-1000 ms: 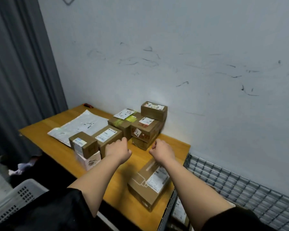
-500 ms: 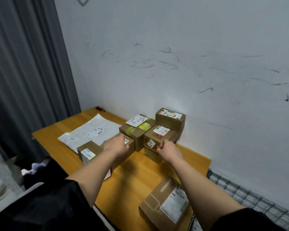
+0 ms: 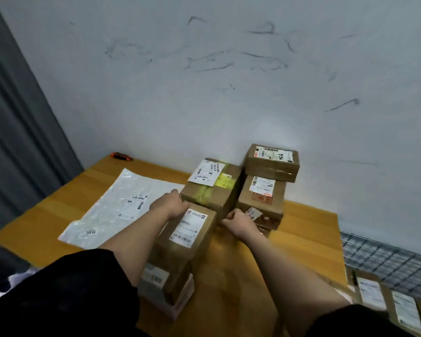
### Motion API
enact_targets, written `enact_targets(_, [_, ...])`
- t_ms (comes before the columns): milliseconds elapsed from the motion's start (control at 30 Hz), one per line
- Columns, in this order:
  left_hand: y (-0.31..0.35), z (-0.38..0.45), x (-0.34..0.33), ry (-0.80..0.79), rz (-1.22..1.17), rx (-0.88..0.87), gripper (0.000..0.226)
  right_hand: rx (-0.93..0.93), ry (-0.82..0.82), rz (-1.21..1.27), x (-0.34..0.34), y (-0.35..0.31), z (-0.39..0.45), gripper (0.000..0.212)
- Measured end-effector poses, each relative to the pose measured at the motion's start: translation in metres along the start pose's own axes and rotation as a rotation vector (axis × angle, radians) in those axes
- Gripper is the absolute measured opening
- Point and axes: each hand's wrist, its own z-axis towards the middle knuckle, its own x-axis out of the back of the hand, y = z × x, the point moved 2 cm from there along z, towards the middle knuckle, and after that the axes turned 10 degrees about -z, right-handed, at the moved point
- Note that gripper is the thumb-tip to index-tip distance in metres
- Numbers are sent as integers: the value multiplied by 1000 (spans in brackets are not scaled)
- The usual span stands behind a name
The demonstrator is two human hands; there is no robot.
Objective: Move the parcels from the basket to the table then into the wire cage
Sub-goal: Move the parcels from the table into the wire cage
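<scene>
Gripping the taped cardboard box (image 3: 212, 188) at its near corners with your left hand (image 3: 169, 206) and right hand (image 3: 238, 221) | glossy plastic mailer (image 3: 122, 205) flat on the wooden table (image 3: 309, 229)

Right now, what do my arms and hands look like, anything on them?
Both forearms are bare from about the elbow down. The left hand and right hand wear no gloves, and no watch, ring or bracelet shows. Each upper arm is covered by a black sleeve of plain dark fabric with no visible print or logo.
</scene>
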Motion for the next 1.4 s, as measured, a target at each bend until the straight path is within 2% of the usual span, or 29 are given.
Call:
enact_targets(167, [-46,45,-11,-153,-95,39,58,-139,-25,104,-34,-19,19,35])
enact_targets(367, [-71,65,-36,-366,-248,147,82,-258,-78,304,-65,-27,37,56])
enact_targets(500, [-74,71,-49,-476,-373,184,69,-346,-181,411,-89,-29,53,71])
enact_targets(633, [-75,76,-64,-560,-514,249,48,-425,-223,554,-108,-31,64,67])
enact_targets(767, [-74,80,-74,-548,-521,265,44,-454,-246,703,-123,-37,70,48])
enact_targets(933, [-68,78,-77,-573,-491,260,47,-512,-229,793,-127,-36,68,54])
enact_targets(1100, [-59,75,-75,-612,-477,262,67,-543,-168,784,-110,-27,57,51])
enact_targets(1400, [-29,49,-76,-639,-411,186,54,-528,-113,769,-74,-14,17,41])
